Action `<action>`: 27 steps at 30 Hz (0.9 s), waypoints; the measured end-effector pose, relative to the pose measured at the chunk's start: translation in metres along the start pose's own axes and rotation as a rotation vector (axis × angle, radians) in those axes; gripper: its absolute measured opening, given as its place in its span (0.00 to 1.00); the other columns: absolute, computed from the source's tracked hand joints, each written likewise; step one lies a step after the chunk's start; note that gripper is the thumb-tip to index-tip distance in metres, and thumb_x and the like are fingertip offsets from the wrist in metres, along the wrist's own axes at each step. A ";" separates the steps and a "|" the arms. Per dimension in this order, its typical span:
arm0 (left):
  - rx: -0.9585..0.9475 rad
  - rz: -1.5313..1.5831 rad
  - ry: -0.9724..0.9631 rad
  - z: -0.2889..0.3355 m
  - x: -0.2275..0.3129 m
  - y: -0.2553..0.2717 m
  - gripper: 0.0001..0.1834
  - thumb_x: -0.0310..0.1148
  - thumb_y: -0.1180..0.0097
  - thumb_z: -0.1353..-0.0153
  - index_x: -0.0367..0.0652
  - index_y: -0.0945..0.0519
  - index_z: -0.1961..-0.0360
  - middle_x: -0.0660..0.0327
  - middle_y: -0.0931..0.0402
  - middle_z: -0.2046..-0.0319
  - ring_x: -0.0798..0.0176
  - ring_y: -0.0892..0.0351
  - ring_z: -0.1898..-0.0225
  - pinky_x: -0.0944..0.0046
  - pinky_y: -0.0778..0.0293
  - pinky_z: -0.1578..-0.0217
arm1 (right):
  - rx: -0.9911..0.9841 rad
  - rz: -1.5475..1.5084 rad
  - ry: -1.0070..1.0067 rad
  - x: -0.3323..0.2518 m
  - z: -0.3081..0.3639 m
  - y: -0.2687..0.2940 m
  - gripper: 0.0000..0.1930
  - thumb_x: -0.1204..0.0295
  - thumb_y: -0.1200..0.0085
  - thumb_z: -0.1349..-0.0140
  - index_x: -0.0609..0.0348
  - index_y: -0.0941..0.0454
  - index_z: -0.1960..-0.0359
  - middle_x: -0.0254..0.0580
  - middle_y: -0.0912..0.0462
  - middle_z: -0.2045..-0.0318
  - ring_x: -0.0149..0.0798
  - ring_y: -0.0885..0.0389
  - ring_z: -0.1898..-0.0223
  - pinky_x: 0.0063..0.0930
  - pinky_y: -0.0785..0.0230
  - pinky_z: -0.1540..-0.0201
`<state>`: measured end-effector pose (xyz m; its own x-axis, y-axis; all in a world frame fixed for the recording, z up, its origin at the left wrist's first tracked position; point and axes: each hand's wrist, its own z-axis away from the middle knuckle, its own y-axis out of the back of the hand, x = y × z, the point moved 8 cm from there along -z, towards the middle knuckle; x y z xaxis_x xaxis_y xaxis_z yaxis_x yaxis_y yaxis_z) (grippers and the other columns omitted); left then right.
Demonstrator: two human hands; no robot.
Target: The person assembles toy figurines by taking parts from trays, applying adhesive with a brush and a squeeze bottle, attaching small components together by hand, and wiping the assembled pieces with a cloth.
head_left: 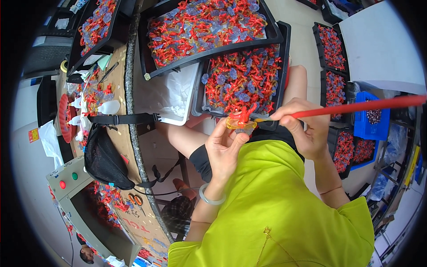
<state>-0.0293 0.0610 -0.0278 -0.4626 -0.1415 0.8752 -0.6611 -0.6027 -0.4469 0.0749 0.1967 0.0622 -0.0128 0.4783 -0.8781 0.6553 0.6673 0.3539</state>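
The left hand [223, 149], raised above the lap, pinches one figurine [242, 116] between thumb and fingers. The right hand [306, 128], fingers curled, grips one red brush [356, 107], its tip at the figurine. Two black trays [213, 58] lie beyond. Left, the tabletop [119, 84] carries scissors [135, 200]; right stands a blue bin [364, 130].

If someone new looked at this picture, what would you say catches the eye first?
Probably the bright yellow-green shirt filling the lower middle. Above it, the left hand holds a small red-and-yellow trinket, and the right hand a long red stick. Black trays at the top hold many red, yellow and bluish pieces.
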 end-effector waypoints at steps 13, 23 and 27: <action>0.007 -0.164 -0.064 0.002 0.004 -0.003 0.21 0.22 0.36 0.47 0.30 0.26 0.52 0.63 0.30 0.60 0.69 0.26 0.57 0.70 0.31 0.52 | -0.125 -0.062 0.042 -0.017 -0.015 -0.014 0.04 0.81 0.50 0.44 0.65 0.23 0.74 0.41 0.21 0.77 0.35 0.25 0.76 0.27 0.34 0.71; 0.009 -0.241 -0.031 0.004 0.013 0.013 0.18 0.18 0.39 0.46 0.31 0.25 0.52 0.66 0.33 0.62 0.76 0.28 0.63 0.76 0.31 0.61 | -0.141 0.079 0.056 -0.022 -0.027 -0.018 0.07 0.78 0.51 0.40 0.67 0.22 0.74 0.42 0.19 0.76 0.37 0.23 0.75 0.26 0.32 0.70; 0.126 0.066 -0.027 0.008 0.011 0.040 0.20 0.22 0.40 0.42 0.32 0.27 0.49 0.65 0.28 0.56 0.73 0.26 0.57 0.75 0.29 0.55 | -0.017 -0.252 -0.177 -0.018 -0.036 -0.025 0.03 0.83 0.51 0.40 0.67 0.25 0.66 0.38 0.23 0.72 0.27 0.25 0.71 0.18 0.33 0.66</action>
<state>-0.0559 0.0289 -0.0350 -0.4854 -0.2048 0.8500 -0.5496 -0.6846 -0.4788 0.0316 0.1926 0.0807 -0.0403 0.1905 -0.9809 0.6353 0.7625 0.1220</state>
